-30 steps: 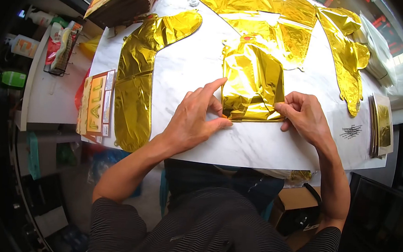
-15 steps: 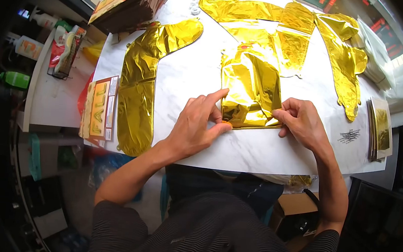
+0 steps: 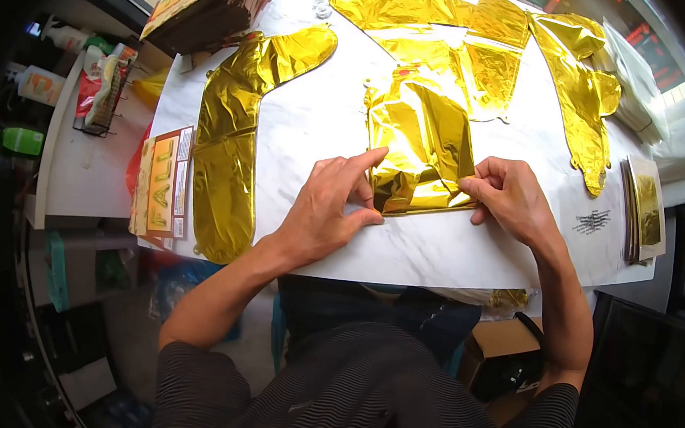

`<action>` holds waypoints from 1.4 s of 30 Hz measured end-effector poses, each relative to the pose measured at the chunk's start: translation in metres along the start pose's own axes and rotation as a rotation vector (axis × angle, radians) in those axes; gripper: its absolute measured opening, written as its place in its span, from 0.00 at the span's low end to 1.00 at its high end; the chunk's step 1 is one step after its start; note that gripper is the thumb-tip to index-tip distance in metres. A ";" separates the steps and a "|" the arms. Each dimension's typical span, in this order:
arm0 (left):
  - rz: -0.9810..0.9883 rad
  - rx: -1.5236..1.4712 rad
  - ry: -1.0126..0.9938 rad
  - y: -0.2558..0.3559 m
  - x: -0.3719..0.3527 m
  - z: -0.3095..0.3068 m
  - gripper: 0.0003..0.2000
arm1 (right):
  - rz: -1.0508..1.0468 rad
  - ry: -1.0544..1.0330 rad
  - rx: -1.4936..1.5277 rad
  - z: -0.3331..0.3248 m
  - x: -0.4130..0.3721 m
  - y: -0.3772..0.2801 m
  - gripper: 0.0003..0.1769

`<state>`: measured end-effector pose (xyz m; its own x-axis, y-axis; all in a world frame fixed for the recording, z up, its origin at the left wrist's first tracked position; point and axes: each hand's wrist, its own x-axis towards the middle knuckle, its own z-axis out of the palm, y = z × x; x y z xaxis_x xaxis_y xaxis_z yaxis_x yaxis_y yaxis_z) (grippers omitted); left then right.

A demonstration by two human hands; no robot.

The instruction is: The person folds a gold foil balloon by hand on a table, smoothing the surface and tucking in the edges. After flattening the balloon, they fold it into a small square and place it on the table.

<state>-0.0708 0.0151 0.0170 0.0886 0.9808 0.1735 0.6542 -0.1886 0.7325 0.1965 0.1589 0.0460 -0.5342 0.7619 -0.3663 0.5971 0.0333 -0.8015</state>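
Observation:
A gold foil balloon (image 3: 420,144), folded into a wrinkled rectangle, lies flat on the table in front of me. My left hand (image 3: 329,201) is at its left side with thumb and index finger apart. The index fingertip touches the left edge, and the thumb rests by the lower left corner. On the right, my right hand (image 3: 513,197) pinches the balloon's lower right edge between thumb and fingers. An L-shaped gold foil balloon (image 3: 228,153) lies flat to the left of my left hand.
More gold foil balloons (image 3: 495,61) spread across the back of the white marbled table (image 3: 310,111), one (image 3: 580,104) at the right. Printed "FALL" packages (image 3: 161,184) lie at the left edge, with a stack (image 3: 206,6) behind. Flat packets (image 3: 644,210) stand at the right edge.
My left thumb has slid slightly away from the balloon's lower left corner. My right hand keeps its pinch. The whole view has shifted a little.

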 end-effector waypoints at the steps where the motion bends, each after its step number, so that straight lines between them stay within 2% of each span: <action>1: 0.032 0.009 0.015 0.000 0.000 0.000 0.45 | -0.007 0.000 0.003 0.000 0.000 0.001 0.14; 5: 0.072 0.022 0.033 0.002 -0.001 -0.002 0.43 | 0.006 -0.014 0.015 0.000 0.000 -0.002 0.14; 7: 0.148 0.092 0.082 0.006 -0.003 -0.006 0.34 | -0.002 -0.005 0.005 0.000 0.000 0.000 0.13; 8: 0.146 0.097 0.084 0.004 -0.003 -0.006 0.34 | -0.007 -0.009 0.006 0.000 0.000 -0.001 0.13; 10: 0.330 0.206 0.200 -0.003 -0.001 -0.001 0.25 | -0.002 -0.014 -0.003 0.000 0.000 -0.003 0.13; 16: 0.546 0.282 0.152 -0.006 0.020 -0.001 0.18 | 0.013 -0.045 0.006 -0.002 0.002 -0.004 0.11; 20: 0.573 0.243 0.044 -0.015 0.032 -0.002 0.18 | 0.028 -0.044 0.032 -0.002 0.005 -0.005 0.11; 22: 0.558 0.309 -0.130 -0.013 0.038 -0.010 0.27 | 0.094 -0.062 0.026 -0.002 0.005 -0.011 0.11; 25: 0.519 0.370 -0.199 -0.018 0.042 -0.009 0.32 | 0.096 -0.074 0.044 -0.003 0.008 -0.009 0.11; 34: 0.518 0.474 -0.214 -0.025 0.040 -0.004 0.33 | 0.130 -0.087 0.059 -0.004 0.009 -0.012 0.12; 38: 0.489 0.419 -0.210 -0.027 0.038 -0.001 0.33 | 0.117 -0.090 0.045 -0.003 0.008 -0.011 0.12; 42: 0.459 0.437 -0.229 -0.027 0.039 -0.001 0.36 | 0.089 -0.082 0.087 -0.005 0.001 -0.009 0.10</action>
<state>-0.0855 0.0579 0.0048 0.5558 0.8003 0.2250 0.7516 -0.5994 0.2755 0.1932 0.1624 0.0551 -0.5306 0.7042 -0.4719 0.5919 -0.0907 -0.8009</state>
